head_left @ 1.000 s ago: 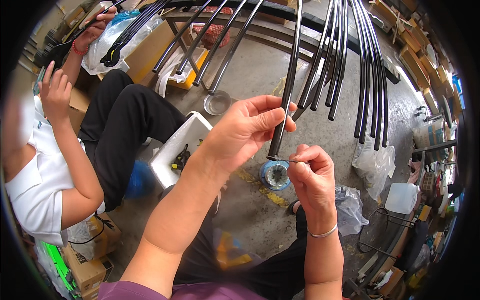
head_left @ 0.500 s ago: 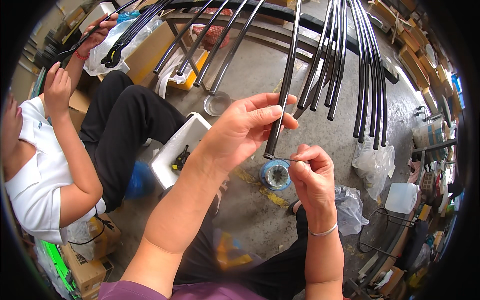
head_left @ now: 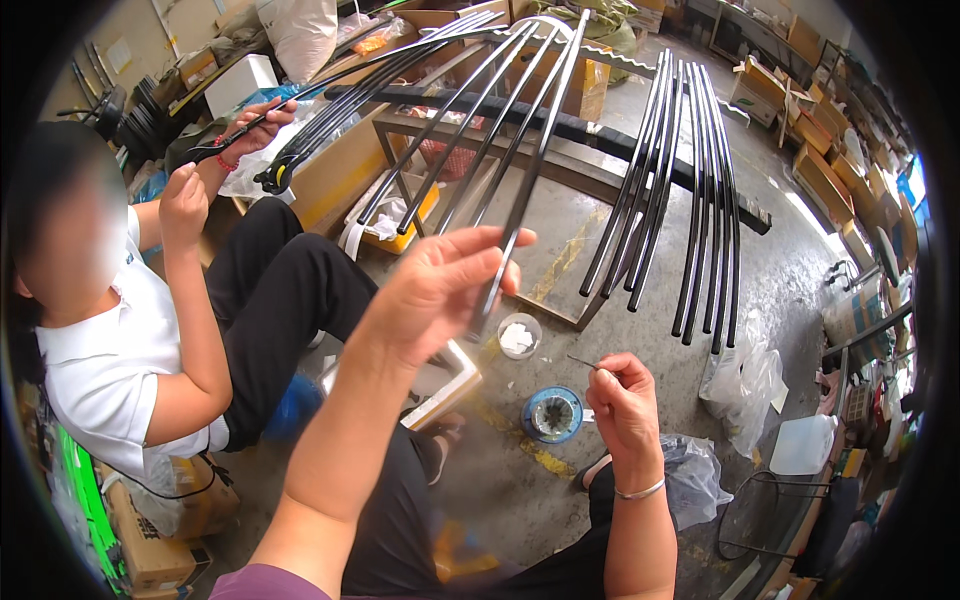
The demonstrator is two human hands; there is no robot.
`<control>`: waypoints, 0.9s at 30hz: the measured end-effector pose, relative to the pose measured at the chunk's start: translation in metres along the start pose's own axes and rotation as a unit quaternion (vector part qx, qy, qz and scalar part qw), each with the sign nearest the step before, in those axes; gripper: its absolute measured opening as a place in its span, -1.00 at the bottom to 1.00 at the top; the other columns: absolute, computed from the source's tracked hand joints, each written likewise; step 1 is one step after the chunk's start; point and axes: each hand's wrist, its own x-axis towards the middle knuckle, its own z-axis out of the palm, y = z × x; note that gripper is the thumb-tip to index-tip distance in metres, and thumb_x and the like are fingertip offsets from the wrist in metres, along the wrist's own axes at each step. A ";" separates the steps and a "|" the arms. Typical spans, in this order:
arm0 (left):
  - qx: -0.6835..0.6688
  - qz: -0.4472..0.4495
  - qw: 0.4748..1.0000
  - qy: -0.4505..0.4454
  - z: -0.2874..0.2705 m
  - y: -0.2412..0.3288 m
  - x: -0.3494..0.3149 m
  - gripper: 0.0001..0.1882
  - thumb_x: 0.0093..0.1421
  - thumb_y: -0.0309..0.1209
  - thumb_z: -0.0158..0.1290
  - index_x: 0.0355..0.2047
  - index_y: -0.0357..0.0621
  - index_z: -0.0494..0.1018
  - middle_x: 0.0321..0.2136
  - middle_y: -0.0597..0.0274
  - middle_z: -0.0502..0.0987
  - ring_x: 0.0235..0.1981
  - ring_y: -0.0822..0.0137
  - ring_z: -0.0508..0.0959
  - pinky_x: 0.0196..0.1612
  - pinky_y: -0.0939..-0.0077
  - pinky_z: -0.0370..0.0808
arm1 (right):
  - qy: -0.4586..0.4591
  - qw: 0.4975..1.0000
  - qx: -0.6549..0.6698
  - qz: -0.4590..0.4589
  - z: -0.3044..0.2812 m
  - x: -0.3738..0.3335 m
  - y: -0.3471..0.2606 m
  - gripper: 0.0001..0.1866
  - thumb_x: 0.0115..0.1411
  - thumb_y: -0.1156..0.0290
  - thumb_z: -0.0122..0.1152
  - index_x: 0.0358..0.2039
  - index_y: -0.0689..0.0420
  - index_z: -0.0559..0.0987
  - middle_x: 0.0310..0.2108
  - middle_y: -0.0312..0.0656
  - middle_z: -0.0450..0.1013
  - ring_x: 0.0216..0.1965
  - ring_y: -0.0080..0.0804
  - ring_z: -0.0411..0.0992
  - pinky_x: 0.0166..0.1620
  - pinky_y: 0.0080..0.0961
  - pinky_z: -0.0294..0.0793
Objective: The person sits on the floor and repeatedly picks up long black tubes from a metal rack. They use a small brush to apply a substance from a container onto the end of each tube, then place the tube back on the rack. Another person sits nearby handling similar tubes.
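My left hand (head_left: pixel 425 290) is closed around the lower part of a long glossy black rod (head_left: pixel 530 180). The rod slants upward, its far end over the padded rack. Between thumb and fingertips, my right hand (head_left: pixel 625 405) pinches a thin dark pin-like tool (head_left: pixel 580 360), its tip pointing left and apart from the rod. Just left of that hand, on the floor, is a round blue container (head_left: pixel 552 414) with a greyish inside. A small clear tub (head_left: pixel 519 336) holding white pieces stands below the rod's near end, which looks blurred.
Several black rods (head_left: pixel 710 200) lean on the padded rack bar (head_left: pixel 600 140). At left a seated person's hand (head_left: pixel 260 128) holds a dark rod. A white foam box (head_left: pixel 445 390) stands by my knee; plastic bags (head_left: pixel 745 395) and a translucent jug (head_left: pixel 803 444) lie right.
My left hand has moved the rod left, away from my right hand. The tool's tip, at the rod's end before, is now apart from it. The view has shifted upward.
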 end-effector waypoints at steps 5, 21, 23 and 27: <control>0.173 -0.024 0.984 0.036 -0.036 0.078 0.004 -0.57 0.21 -0.38 0.02 0.01 -0.43 0.31 -0.50 0.26 0.48 -0.66 0.60 0.39 -0.66 0.80 0.29 | -0.013 1.000 0.007 0.011 0.002 -0.001 -0.001 -0.94 0.13 0.57 0.18 -0.37 0.18 0.48 -0.60 -0.38 0.26 -0.63 -0.69 0.11 -0.59 -0.74 0.09; 0.660 -0.150 0.722 0.144 -0.148 0.165 0.054 -0.60 0.01 -0.48 0.11 -0.12 -0.42 0.43 -0.55 0.23 0.57 -0.64 0.57 0.46 -0.59 0.75 0.32 | -0.017 0.999 0.032 0.001 -0.002 -0.002 -0.003 -0.92 0.12 0.53 0.21 -0.37 0.16 0.49 -0.62 -0.41 0.25 -0.61 -0.68 0.12 -0.58 -0.73 0.08; 0.780 -0.115 0.604 0.114 -0.152 0.158 0.060 -0.52 -0.09 -0.48 0.16 -0.12 -0.47 0.41 -0.54 0.17 0.59 -0.56 0.50 0.53 -0.52 0.63 0.39 | -0.011 0.999 0.036 0.002 -0.002 -0.002 -0.005 -0.91 0.10 0.52 0.24 -0.37 0.16 0.51 -0.62 -0.40 0.30 -0.62 -0.68 0.16 -0.56 -0.73 0.12; 0.863 -0.127 0.447 0.198 -0.149 0.133 0.064 -0.50 -0.12 -0.41 0.25 -0.10 -0.16 0.47 -0.16 0.03 0.54 -0.07 0.14 0.51 -0.01 0.31 0.42 | -0.014 0.999 0.034 0.006 -0.002 -0.002 -0.003 -0.92 0.11 0.52 0.22 -0.37 0.15 0.49 -0.61 -0.40 0.28 -0.62 -0.67 0.14 -0.56 -0.73 0.10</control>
